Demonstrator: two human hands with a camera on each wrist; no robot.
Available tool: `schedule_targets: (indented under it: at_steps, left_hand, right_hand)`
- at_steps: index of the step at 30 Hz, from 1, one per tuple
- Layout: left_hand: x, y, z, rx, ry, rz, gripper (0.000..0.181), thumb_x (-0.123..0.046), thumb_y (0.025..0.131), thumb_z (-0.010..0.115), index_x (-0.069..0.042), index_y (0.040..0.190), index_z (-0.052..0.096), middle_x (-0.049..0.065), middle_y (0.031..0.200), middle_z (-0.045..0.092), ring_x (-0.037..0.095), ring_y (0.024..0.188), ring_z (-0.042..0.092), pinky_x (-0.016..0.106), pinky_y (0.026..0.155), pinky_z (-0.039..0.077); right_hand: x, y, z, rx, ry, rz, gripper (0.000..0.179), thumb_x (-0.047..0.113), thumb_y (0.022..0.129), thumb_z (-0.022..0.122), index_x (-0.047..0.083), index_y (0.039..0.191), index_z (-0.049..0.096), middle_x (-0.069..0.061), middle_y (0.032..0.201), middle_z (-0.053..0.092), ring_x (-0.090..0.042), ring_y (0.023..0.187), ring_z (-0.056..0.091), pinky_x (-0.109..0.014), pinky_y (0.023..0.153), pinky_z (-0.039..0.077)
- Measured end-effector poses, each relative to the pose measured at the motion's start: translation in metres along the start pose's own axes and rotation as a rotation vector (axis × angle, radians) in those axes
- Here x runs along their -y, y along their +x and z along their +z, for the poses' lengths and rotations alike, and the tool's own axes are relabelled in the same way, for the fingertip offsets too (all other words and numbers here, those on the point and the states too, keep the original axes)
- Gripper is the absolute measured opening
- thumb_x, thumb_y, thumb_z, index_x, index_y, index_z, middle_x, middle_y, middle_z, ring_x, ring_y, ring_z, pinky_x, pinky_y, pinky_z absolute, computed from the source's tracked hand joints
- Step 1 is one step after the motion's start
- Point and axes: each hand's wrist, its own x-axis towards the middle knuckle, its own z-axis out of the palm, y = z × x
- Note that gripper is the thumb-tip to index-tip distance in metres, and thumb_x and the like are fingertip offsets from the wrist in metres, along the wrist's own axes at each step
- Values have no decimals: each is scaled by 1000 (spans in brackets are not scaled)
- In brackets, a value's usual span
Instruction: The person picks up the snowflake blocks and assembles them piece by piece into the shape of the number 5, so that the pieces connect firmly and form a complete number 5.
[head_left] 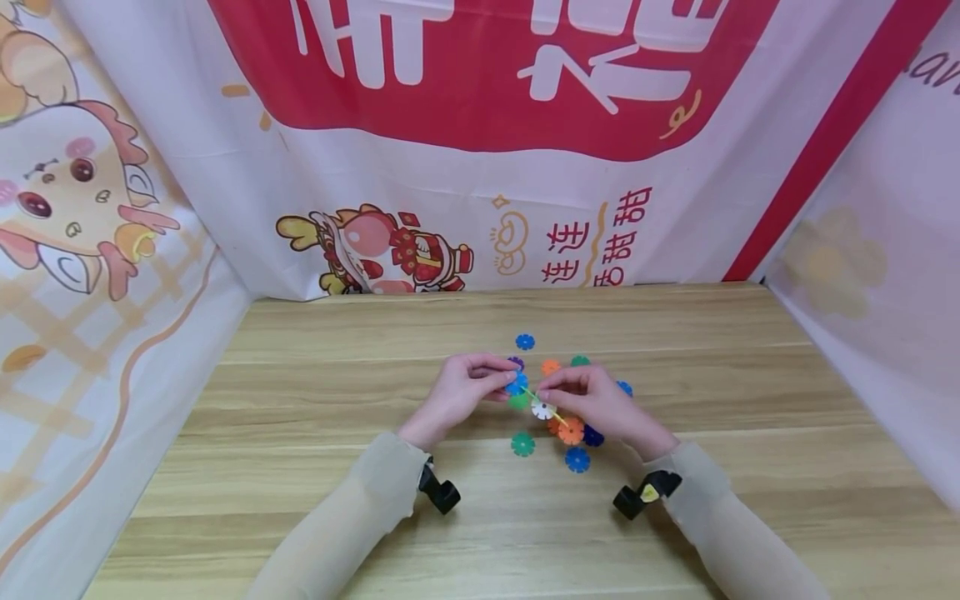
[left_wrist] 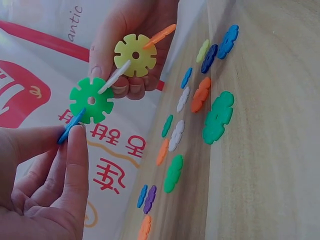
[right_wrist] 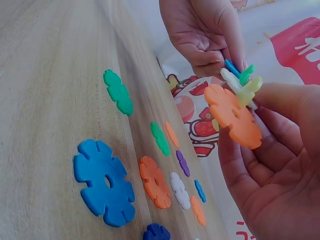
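Note:
A short chain of notched plastic snowflake discs is held up between both hands. In the left wrist view it runs from a blue disc (left_wrist: 71,126) through a green disc (left_wrist: 80,95), a white disc (left_wrist: 116,77) and a yellow disc (left_wrist: 126,54) to an orange disc (left_wrist: 161,36). My left hand (head_left: 455,393) pinches the blue end disc between thumb and fingers. My right hand (head_left: 600,403) pinches the chain around its white and yellow discs; its exact contact is partly hidden. The orange disc (right_wrist: 227,112) faces the right wrist camera.
Loose discs lie on the wooden table (head_left: 300,500) under and around the hands, among them a green disc (head_left: 522,444), a blue disc (head_left: 577,460) and another blue disc (head_left: 525,342). Printed cloth (head_left: 480,217) hangs behind the table and at both sides.

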Motion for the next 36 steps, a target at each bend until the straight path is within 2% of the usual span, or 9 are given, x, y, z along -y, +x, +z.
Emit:
schedule_targets:
  at_steps: [9, 15, 22, 25, 28, 32, 36]
  left_hand:
    - [2, 7, 3, 2, -5, 13, 23, -15, 99, 70, -3, 118, 72, 9, 111, 73, 22, 91, 71, 45, 90, 57]
    - [2, 8, 3, 6, -12, 16, 22, -16, 97, 72, -2, 115, 72, 10, 109, 73, 22, 92, 72, 43, 89, 57]
    - [7, 16, -8, -20, 31, 65, 30, -17, 98, 72, -1, 123, 69, 11, 114, 72, 31, 103, 69, 43, 92, 56]
    - [11, 24, -16, -68, 133, 80, 32, -16, 96, 74, -1, 124, 69, 8, 111, 73, 28, 104, 68, 40, 92, 56]
    - [14, 35, -24, -106, 275, 85, 34, -14, 93, 76, 0, 123, 69, 8, 110, 72, 23, 101, 67, 37, 90, 55]
    - [17, 45, -31, -110, 449, 12, 38, -10, 87, 82, 1, 121, 70, 11, 109, 71, 22, 97, 65, 36, 87, 54]
    - [17, 52, -30, -86, 596, -71, 36, -10, 83, 84, -2, 116, 72, 7, 104, 68, 20, 93, 62, 34, 84, 53]
  right_hand:
    - [0, -2, -1, -1, 13, 0, 22, 23, 102, 67, 10, 119, 74, -4, 110, 71, -26, 94, 65, -31, 76, 57]
    - [-2, -2, -1, 0, 19, -3, 22, 23, 101, 68, 11, 117, 75, -4, 112, 71, -25, 98, 66, -33, 81, 58]
    - [-6, -5, -5, -50, 2, 25, 23, 28, 101, 68, 12, 116, 75, -4, 109, 71, -26, 94, 64, -38, 80, 57]
    - [-8, -7, -8, -75, 1, 43, 25, 28, 100, 69, 11, 117, 75, -5, 108, 71, -26, 93, 62, -34, 77, 56]
    - [-10, -8, -10, -81, 14, 43, 23, 24, 101, 68, 9, 118, 74, -6, 110, 71, -26, 95, 63, -32, 78, 55]
    - [-10, -8, -11, -90, 25, 54, 21, 21, 101, 68, 9, 117, 75, -7, 109, 71, -27, 95, 64, -32, 78, 56]
    - [-9, -9, -11, -102, 27, 70, 20, 21, 101, 68, 10, 116, 75, -7, 108, 70, -28, 93, 63, -33, 76, 56]
